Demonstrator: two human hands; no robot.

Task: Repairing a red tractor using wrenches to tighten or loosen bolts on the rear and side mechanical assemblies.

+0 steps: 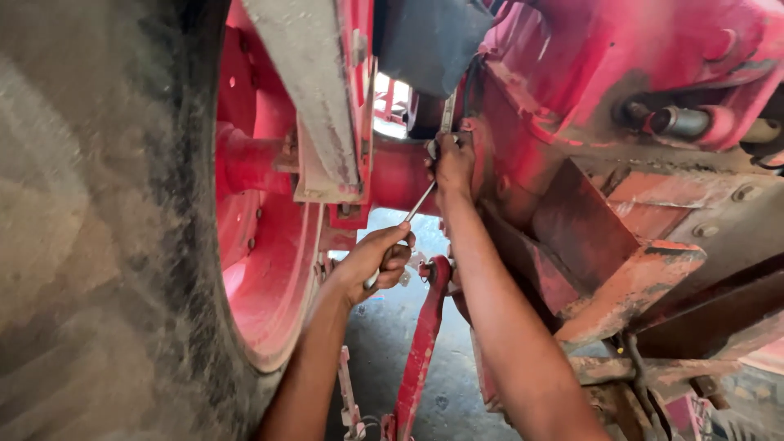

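Large tyre (90,245): dusty grey-black rubber, filling the left side, close to the camera.
Red wheel rim (269,269): dished, bolted, just inside the tyre.
Red machine body (621,106): worn paint, rust at edges, occupying the right side; grey bracket (314,98) hanging down between rim and body.
Red axle housing (400,175): horizontal, running from rim to body, behind both hands.
Red link arm (420,351): slanting down toward the concrete floor (445,384), between the 2 forearms.
Right hand (453,163): raised, fingers clenched at a fitting where housing meets body, apparently steadying the upper end of the tool there; exact contact hidden by the fist.
Left hand (376,261): lower, fingers wrapped round the tool's lower end, placed far out on the handle, likely for leverage.
Wrench handle (418,202): slim bright metal bar, angled from left hand up to right hand, in the gap below the housing; head not visible.
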